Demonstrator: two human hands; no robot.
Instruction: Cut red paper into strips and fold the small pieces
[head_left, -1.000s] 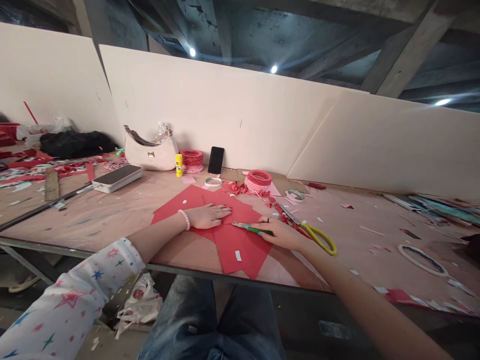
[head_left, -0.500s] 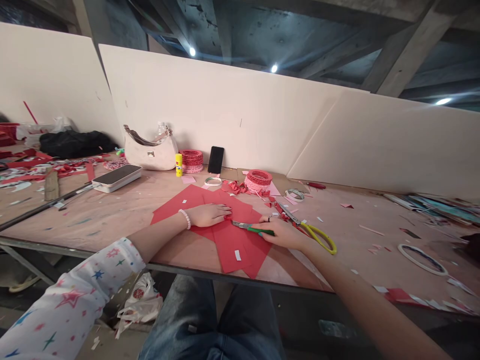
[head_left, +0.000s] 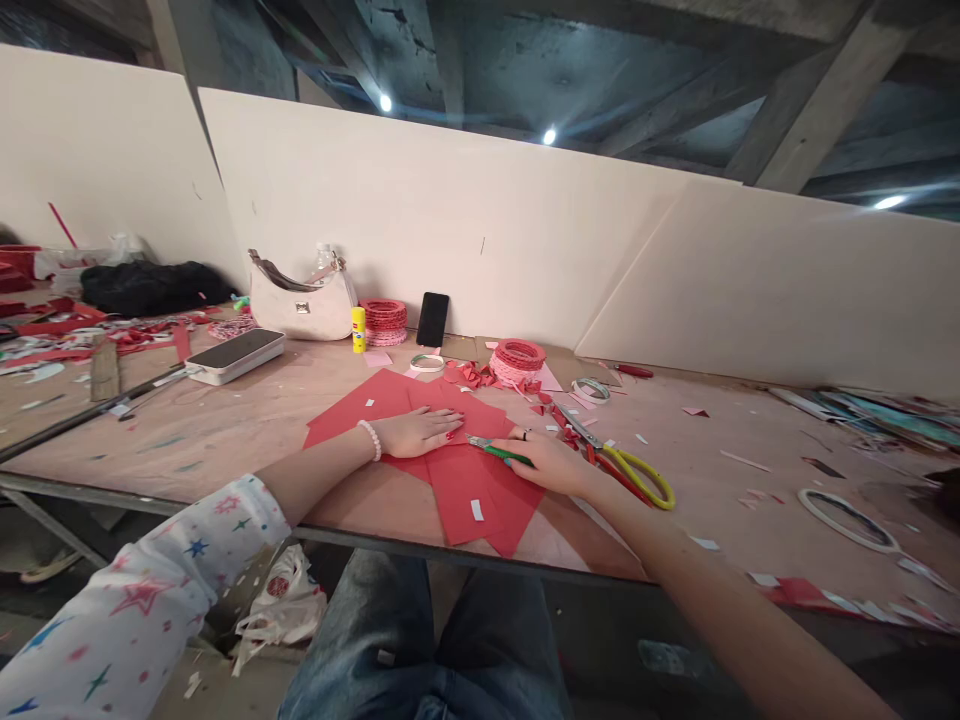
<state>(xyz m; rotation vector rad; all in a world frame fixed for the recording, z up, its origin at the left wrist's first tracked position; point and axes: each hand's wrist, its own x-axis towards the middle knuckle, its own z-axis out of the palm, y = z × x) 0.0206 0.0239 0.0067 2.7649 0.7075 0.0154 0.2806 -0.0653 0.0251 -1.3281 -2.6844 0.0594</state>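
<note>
Overlapping sheets of red paper (head_left: 461, 495) lie fanned out at the table's front edge. Flat on them rests my left hand (head_left: 418, 432), fingers stretched out to the right, a pale beaded bracelet at the wrist. My right hand (head_left: 547, 460) is closed around a green-handled utility knife (head_left: 501, 453). Its blade end points left and meets the paper close to my left fingertips. Just right of my right hand lie scissors (head_left: 637, 475) with yellow handles, partly over another red-orange handle. A small white slip (head_left: 476, 510) sits on the front sheet.
Behind the paper stand two stacks of red and pink rings (head_left: 517, 362), a yellow glue stick (head_left: 358, 330), a phone (head_left: 433, 319) and a white handbag (head_left: 301, 305). Tape rolls (head_left: 427, 362) and paper scraps lie around. A white box-like device (head_left: 236, 356) is at left; a white board (head_left: 420, 210) rises behind.
My right hand has turned slightly and moved a little left with the knife, whose handle now slants more steeply. My left hand stays almost in place on the paper.
</note>
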